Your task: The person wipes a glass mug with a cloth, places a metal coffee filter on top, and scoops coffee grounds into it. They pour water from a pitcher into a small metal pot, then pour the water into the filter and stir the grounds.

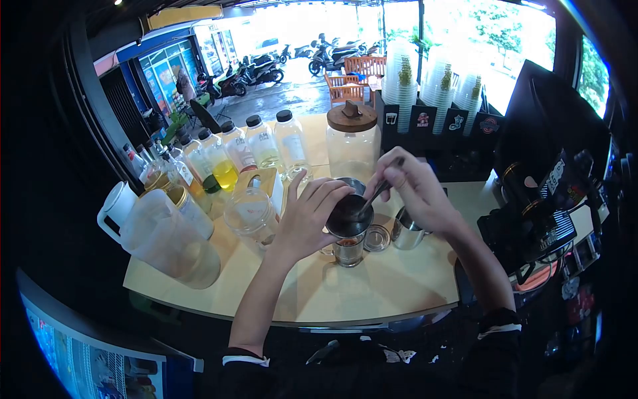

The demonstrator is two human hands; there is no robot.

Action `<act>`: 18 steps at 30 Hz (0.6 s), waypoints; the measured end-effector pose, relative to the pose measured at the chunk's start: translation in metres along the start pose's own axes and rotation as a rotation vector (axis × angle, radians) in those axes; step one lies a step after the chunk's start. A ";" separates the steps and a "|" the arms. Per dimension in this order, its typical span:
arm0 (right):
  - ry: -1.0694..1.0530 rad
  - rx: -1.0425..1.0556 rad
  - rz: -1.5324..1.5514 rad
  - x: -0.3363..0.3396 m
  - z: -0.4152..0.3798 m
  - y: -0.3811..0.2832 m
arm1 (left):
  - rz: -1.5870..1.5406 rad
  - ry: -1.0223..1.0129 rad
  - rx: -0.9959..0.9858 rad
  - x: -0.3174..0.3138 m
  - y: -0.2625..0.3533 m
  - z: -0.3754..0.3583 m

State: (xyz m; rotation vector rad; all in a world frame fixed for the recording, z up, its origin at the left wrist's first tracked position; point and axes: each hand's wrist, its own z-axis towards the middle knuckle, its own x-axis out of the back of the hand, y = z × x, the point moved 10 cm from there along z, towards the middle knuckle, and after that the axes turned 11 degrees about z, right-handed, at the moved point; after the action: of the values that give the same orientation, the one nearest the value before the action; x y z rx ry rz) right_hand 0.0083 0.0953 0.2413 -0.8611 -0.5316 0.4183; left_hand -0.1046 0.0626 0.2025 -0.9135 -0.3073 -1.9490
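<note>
My left hand (307, 218) is wrapped round a dark metal cup (345, 219), which is tilted above a small glass mug (349, 254). Brownish liquid shows in the mug. Between the fingers of my right hand (420, 198) is a spoon (377, 191), its lower end reaching into the cup. What the cup holds is too dark to make out. A round lid (377, 238) lies just right of the mug. Below my right hand stands a steel milk pitcher (405, 231), and behind the cup is another round vessel (353, 184), partly hidden by my left hand.
Left of my forearm stand a clear jar (250, 216) and a large plastic jug (169, 239). Several black-capped bottles (264, 143) line the back left. A wood-lidded jar (353, 149) and stacked plastic cups (401, 86) are behind. A black machine (531, 206) stands at right.
</note>
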 end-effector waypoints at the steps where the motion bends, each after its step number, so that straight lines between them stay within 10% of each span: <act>1: 0.014 -0.003 0.007 0.004 0.000 0.000 | 0.004 0.014 0.003 0.002 0.000 0.000; 18: -0.001 0.049 0.088 0.002 0.000 0.008 | 0.035 -0.058 -0.001 -0.005 0.001 0.002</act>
State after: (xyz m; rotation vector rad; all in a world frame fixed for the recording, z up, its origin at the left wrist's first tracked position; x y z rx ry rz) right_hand 0.0090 0.1009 0.2355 -0.8390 -0.4841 0.5100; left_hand -0.1010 0.0659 0.2005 -0.9713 -0.3221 -1.8927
